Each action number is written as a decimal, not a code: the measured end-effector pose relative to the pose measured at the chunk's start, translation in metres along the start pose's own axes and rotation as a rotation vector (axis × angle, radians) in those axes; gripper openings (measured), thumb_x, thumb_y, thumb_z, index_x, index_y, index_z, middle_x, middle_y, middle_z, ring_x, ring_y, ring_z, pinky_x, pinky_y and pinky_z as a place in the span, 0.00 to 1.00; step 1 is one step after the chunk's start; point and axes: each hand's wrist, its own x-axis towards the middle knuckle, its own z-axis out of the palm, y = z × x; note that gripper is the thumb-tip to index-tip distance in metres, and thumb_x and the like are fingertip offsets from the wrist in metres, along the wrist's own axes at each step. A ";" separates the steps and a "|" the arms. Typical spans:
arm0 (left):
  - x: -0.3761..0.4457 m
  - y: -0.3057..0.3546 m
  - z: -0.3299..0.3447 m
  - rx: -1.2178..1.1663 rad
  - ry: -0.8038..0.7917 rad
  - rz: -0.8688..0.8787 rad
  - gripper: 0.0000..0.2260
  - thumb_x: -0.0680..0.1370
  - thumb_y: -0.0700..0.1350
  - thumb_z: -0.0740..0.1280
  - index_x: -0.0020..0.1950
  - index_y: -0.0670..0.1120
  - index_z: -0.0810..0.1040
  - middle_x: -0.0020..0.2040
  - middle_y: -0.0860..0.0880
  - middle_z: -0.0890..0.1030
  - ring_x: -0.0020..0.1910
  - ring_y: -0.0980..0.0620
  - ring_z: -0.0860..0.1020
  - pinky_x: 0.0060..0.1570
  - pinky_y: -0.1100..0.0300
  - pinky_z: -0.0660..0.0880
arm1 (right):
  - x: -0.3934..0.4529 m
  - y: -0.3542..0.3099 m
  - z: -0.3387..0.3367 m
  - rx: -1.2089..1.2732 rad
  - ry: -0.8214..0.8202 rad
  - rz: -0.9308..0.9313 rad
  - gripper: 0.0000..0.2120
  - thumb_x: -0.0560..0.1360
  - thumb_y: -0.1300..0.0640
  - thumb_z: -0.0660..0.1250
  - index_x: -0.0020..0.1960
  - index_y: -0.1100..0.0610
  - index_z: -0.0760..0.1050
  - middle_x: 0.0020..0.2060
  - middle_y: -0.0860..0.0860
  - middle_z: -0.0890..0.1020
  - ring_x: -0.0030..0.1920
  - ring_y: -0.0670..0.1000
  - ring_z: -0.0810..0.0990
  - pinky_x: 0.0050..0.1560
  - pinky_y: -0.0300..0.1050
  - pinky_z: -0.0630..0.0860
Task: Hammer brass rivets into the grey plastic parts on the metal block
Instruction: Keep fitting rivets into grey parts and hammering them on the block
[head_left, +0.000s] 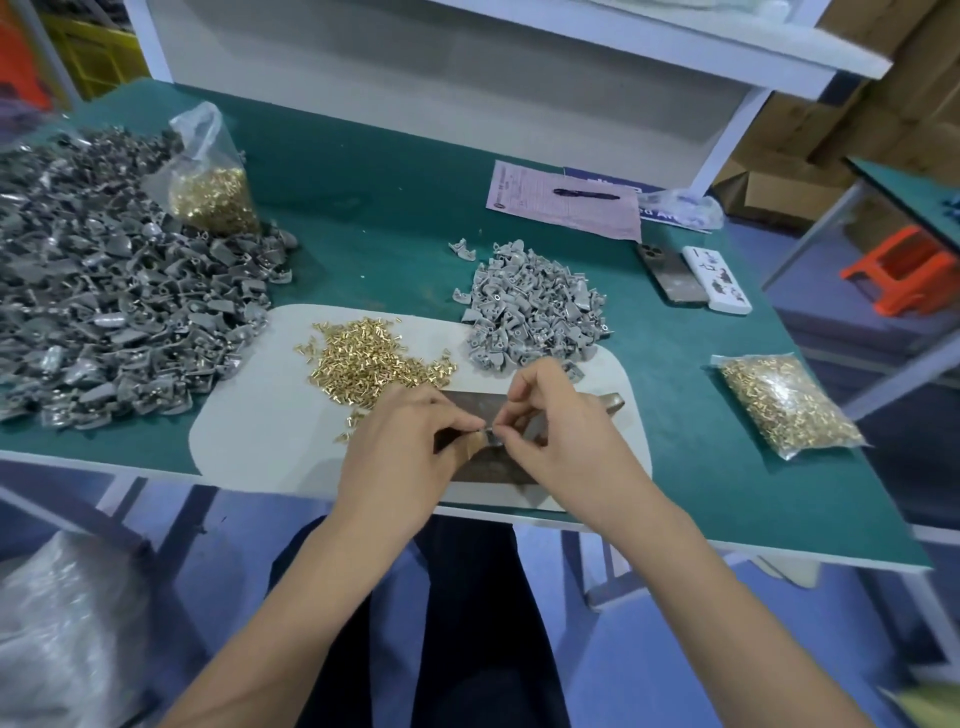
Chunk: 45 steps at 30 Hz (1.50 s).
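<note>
Where both hands (488, 431) meet, a grey part (491, 435) sits pinched.

There are two hands (410, 441) (561, 431), two heaps of grey plastic parts (104, 301) (530, 312) and one loose heap of brass rivets (374, 358). Two bags of rivets (213, 187) (784, 405), two phones (670, 275) (717, 280) and one pen (584, 195) lie on the table

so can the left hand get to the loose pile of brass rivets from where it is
Probably yes. The loose rivets lie on the pale mat just beyond the left hand, with nothing between them. That hand is busy, though, pinching a small part together with the right hand.
</note>
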 end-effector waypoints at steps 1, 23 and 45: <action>0.000 0.000 -0.001 0.023 0.007 0.001 0.06 0.72 0.57 0.75 0.48 0.59 0.86 0.41 0.62 0.78 0.46 0.57 0.69 0.38 0.64 0.67 | 0.001 -0.001 -0.001 -0.019 -0.023 -0.008 0.19 0.76 0.62 0.72 0.52 0.46 0.64 0.42 0.42 0.83 0.42 0.43 0.80 0.40 0.31 0.72; 0.001 -0.004 0.003 0.057 0.047 0.022 0.06 0.72 0.59 0.75 0.46 0.60 0.86 0.38 0.61 0.78 0.43 0.53 0.68 0.39 0.55 0.66 | -0.006 -0.018 0.001 0.062 0.013 0.081 0.13 0.78 0.66 0.70 0.51 0.56 0.66 0.43 0.47 0.85 0.44 0.45 0.81 0.47 0.33 0.75; -0.001 -0.002 0.001 0.083 0.040 0.012 0.06 0.73 0.60 0.73 0.46 0.61 0.86 0.38 0.62 0.78 0.43 0.54 0.68 0.38 0.57 0.63 | -0.012 0.011 0.000 0.102 0.227 0.105 0.13 0.78 0.59 0.71 0.49 0.45 0.69 0.43 0.40 0.85 0.47 0.41 0.84 0.48 0.33 0.76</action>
